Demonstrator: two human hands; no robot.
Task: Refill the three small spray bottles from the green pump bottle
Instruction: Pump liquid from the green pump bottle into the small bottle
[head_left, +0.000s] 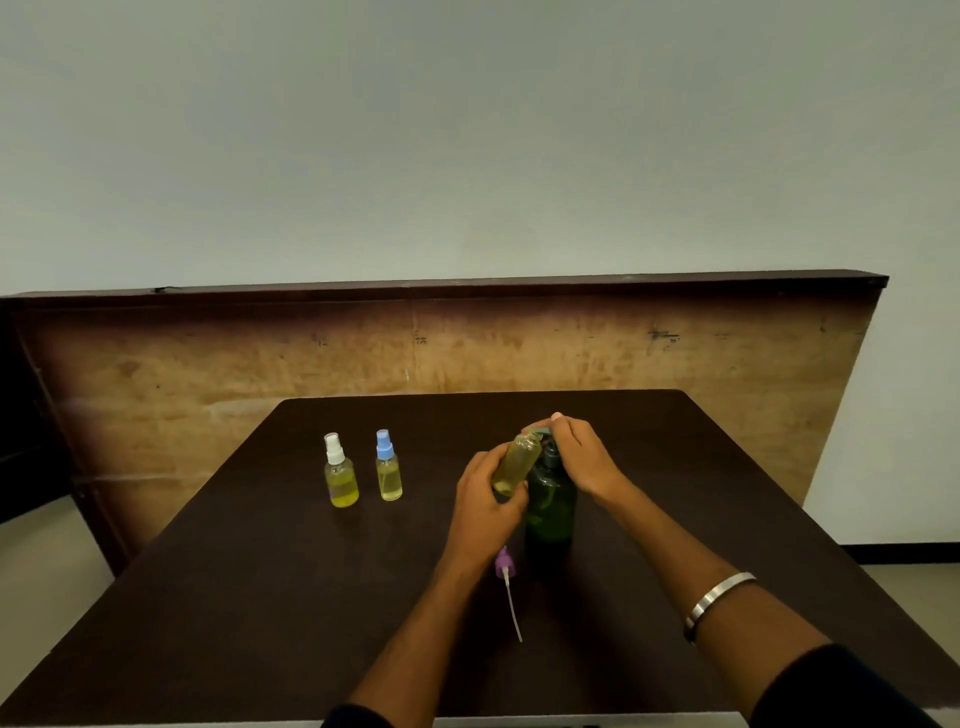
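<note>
An open bottle (516, 464) is held in the left hand (488, 499), fingers curled round its body, and is tilted so that its mouth meets the spout of the pump bottle (551, 506). The pump head is covered by the right hand (582, 460), whose fingers are bent over it; the grip there reads as a press, though the fingertips are partly hidden. The pump bottle stands upright on the tabletop (260, 597).

The purple sprayer (506, 577), unscrewed, lies just in front of the pump bottle with its dip tube pointing toward the person. Two capped bottles, the white-capped bottle (340, 475) and the blue-capped bottle (388, 470), stand well to the left of the pump bottle, both with yellow liquid inside.

The step in hand is judged to be the filling of the third bottle. The mouth should be kept directly under the spout tip, and the head pressed in slow, full strokes so that nothing runs down the outside. The pump bottle may tip under an off-centre push, so pressure is best kept straight down. Room should be left for the dip tube.
</note>
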